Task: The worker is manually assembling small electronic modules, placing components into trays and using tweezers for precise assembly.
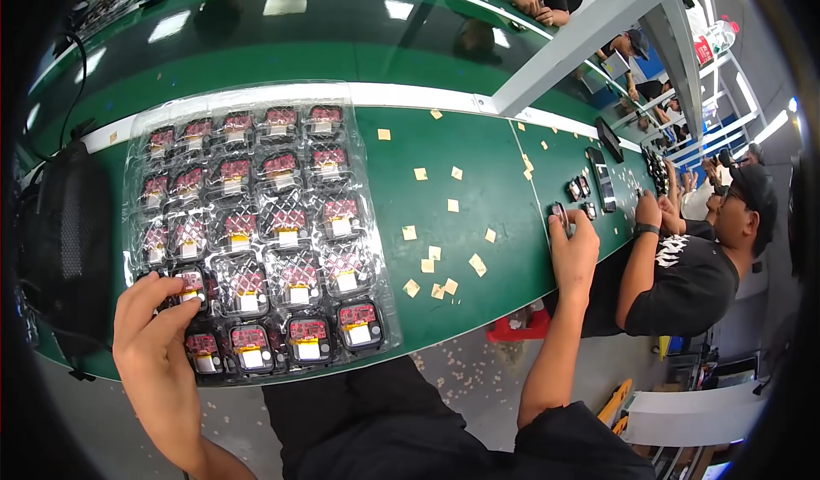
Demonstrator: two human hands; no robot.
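Observation:
A clear plastic blister tray (pixel 386 296) on the green bench holds rows of small black-cased electronic modules with red circuit boards and white-and-yellow parts. My left hand (pixel 154 343) is at the tray's near left corner, thumb and fingers closed round the sides of one module (pixel 191 285). Off to the right, my right hand (pixel 574 254) reaches over the bench, its fingertips pinching another small dark module (pixel 558 211). Just beyond that hand sit a few similar modules (pixel 579 188), next to a long dark tray (pixel 601 179).
Small tan paper squares (pixel 428 266) lie scattered across the green bench (pixel 470 309). A black bag (pixel 64 241) stands left of the tray. A slanting grey metal post (pixel 581 44) rises at the back. To the right, a co-worker (pixel 692 266) sits close; a red stool (pixel 521 324) is below.

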